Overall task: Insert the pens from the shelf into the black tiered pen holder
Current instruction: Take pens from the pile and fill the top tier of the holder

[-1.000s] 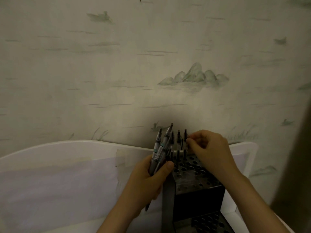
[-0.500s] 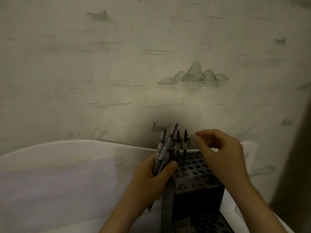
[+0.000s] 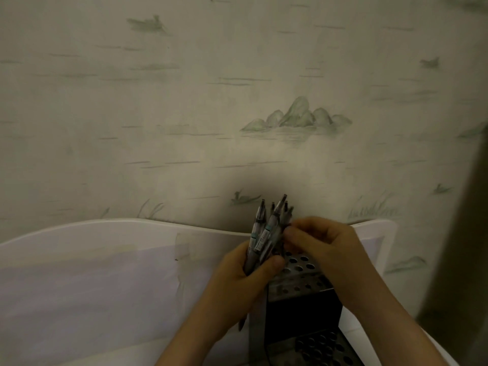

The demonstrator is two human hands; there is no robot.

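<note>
**Pulling the next pen from the bundle**

Left hand (image 3: 247,276) gripped a bundle of pens (image 3: 266,231), fingers and thumb curled round the lower barrels, tips fanned up and away toward the wall. Bundle sat just left of the black tiered pen holder (image 3: 298,291), which stood on the white shelf (image 3: 105,260). Right hand (image 3: 320,245) was at the bundle, fingertips (image 3: 289,231) curled in and pinching at one pen near mid-barrel. I couldn't tell exactly which pen, too dark and crowded.

How I'd have done this step: pinch a single barrel only, draw it along its own axis so the neighbours don't drag out, ease the left grip just enough to release it. Then go tip-down into a free hole on the top tier, straight, no forcing. Free holes showed on both tiers.

Versus 0.5 s earlier: right hand had been out over the holder's far right, fingers loosely curled and clear of the bundle; it moved left and closed on the pens. Left hand and bundle barely shifted. The inserted pens seen earlier at the far row were now hidden behind the hands.
</note>
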